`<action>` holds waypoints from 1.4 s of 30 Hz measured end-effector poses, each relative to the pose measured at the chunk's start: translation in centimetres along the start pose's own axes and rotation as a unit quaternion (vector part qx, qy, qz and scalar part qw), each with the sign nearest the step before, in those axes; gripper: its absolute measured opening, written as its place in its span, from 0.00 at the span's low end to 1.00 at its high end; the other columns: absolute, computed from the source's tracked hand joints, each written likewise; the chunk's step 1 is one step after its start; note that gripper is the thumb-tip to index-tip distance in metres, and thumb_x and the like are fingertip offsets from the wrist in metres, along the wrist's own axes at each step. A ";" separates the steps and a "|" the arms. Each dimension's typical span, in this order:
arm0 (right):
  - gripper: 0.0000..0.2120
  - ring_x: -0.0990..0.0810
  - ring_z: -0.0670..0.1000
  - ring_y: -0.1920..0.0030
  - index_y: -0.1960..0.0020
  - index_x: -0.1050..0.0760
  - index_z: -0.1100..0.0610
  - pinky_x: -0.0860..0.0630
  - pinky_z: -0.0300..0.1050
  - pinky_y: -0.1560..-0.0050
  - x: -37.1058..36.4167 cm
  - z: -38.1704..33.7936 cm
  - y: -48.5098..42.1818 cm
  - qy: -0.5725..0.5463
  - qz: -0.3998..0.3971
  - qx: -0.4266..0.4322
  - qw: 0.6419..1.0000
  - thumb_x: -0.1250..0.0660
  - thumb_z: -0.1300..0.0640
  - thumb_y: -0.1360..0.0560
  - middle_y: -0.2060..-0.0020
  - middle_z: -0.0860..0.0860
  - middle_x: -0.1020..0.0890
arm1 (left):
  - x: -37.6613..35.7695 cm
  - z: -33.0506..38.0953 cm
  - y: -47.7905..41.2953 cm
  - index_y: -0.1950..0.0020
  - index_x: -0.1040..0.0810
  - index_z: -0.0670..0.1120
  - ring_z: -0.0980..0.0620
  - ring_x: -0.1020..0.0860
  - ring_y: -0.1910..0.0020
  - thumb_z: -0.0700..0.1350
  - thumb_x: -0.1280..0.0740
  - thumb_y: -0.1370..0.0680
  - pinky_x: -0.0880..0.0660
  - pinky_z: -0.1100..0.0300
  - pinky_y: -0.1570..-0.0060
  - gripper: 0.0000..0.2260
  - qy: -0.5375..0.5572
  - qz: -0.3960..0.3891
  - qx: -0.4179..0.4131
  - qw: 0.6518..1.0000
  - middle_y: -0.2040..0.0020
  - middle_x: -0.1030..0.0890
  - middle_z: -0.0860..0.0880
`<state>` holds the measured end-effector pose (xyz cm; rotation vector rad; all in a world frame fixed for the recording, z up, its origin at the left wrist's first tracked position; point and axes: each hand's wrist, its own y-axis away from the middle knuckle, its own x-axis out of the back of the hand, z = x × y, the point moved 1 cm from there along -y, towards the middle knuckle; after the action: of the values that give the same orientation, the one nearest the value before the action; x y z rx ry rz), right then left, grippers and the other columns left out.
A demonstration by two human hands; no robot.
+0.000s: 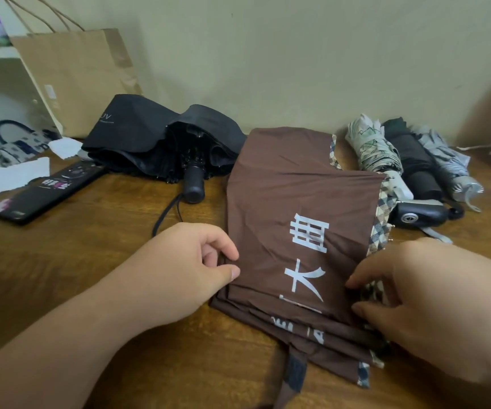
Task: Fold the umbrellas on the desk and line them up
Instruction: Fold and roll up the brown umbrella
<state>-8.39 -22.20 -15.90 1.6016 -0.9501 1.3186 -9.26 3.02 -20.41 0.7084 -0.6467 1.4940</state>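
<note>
Fingers [223,249] of my left hand [179,270] pinching left edge of brown umbrella [297,196], lying flattened on desk [90,261]; right hand [433,299] fingers [365,278] gripping its plaid-trimmed right folds. Behind, black umbrella [149,134] sitting unfolded; three folded umbrellas [412,160] lying together at right.

Left of the left hand [192,261] the desk [61,261] lies bare. Beyond that hand the black umbrella [155,140] (its strap [164,215] trailing near the knuckles) and a dark flat case [46,191] block the way. The brown umbrella [291,208] fills the gap between the hands. Beyond the right hand [424,296], three folded umbrellas [415,160] crowd in.
</note>
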 end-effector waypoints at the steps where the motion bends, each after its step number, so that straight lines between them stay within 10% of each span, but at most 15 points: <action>1: 0.18 0.26 0.40 0.51 0.34 0.30 0.33 0.30 0.34 0.55 -0.1 -0.2 0.1 0.051 0.006 -0.001 0.999 0.36 0.35 0.23 0.56 0.38 0.30 | 0.1 -0.1 0.1 0.51 0.19 0.60 0.61 0.27 0.71 0.53 0.25 0.24 0.32 0.70 0.70 0.05 -0.021 0.010 -0.005 1.000 0.65 0.22 0.56; 4: 0.25 0.19 0.51 0.49 0.39 0.22 0.39 0.21 0.46 0.57 -0.2 0.2 -0.1 0.133 0.112 0.093 0.980 0.22 0.43 0.35 0.51 0.42 0.24 | 0.5 0.0 0.2 0.45 0.22 0.65 0.66 0.30 0.51 0.57 0.25 0.26 0.35 0.72 0.57 0.12 -0.112 0.031 -0.049 0.992 0.52 0.27 0.62; 7: 0.22 0.18 0.59 0.41 0.42 0.16 0.48 0.18 0.59 0.48 -2.3 0.9 -0.6 0.111 0.230 0.235 0.938 0.40 0.56 0.31 0.40 0.53 0.17 | 0.9 0.7 0.1 0.36 0.25 0.66 0.67 0.37 0.40 0.55 0.25 0.25 0.39 0.73 0.44 0.19 -0.170 0.024 -0.106 0.979 0.42 0.32 0.67; 13: 0.22 0.19 0.42 0.45 0.39 0.16 0.55 0.25 0.36 0.45 -4.0 0.7 -1.9 -0.142 0.182 0.271 0.934 0.44 0.59 0.26 0.47 0.49 0.13 | 2.2 2.0 -0.6 0.30 0.27 0.65 0.66 0.47 0.27 0.53 0.31 0.19 0.48 0.59 0.24 0.18 -0.247 -0.030 -0.159 0.955 0.26 0.43 0.70; 17: 0.27 0.26 0.40 0.31 0.38 0.19 0.41 0.32 0.40 0.33 -4.1 2.2 -2.2 -0.120 0.124 0.287 0.942 0.43 0.52 0.34 0.31 0.38 0.22 | 3.3 4.0 -2.5 0.37 0.19 0.60 0.63 0.42 0.26 0.55 0.40 0.15 0.51 0.57 0.22 0.12 -0.316 -0.099 -0.204 0.921 0.27 0.32 0.67; 21: 0.14 0.28 0.36 0.31 0.40 0.24 0.37 0.29 0.35 0.33 -2.9 2.4 -1.3 -0.148 0.097 0.265 0.948 0.39 0.41 0.25 0.31 0.35 0.26 | 2.2 5.1 -4.5 0.44 0.18 0.56 0.56 0.28 0.39 0.55 0.36 0.17 0.30 0.54 0.34 0.09 -0.352 -0.081 -0.268 0.893 0.42 0.23 0.59; 36: 0.17 0.18 0.42 0.44 0.45 0.15 0.46 0.17 0.43 0.47 -2.8 0.7 -2.7 -0.096 0.235 0.180 0.950 0.35 0.39 0.26 0.43 0.40 0.17 | -1.5 3.8 -2.9 0.17 0.54 0.61 0.64 0.64 0.22 0.65 0.49 0.17 0.62 0.64 0.26 0.30 -0.283 -0.110 -0.251 0.919 0.20 0.61 0.67; 42: 0.17 0.16 0.46 0.51 0.48 0.16 0.49 0.16 0.46 0.53 -3.4 0.2 -3.8 -0.031 0.217 0.121 0.968 0.38 0.43 0.27 0.50 0.43 0.15 | -2.1 2.9 -3.3 0.21 0.34 0.58 0.59 0.38 0.24 0.66 0.53 0.23 0.45 0.63 0.31 0.32 -0.297 -0.079 -0.258 0.916 0.22 0.37 0.63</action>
<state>-5.39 -20.83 -19.79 1.6832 -1.2685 1.7479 -5.77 -0.41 -20.21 0.7723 -1.3546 0.8781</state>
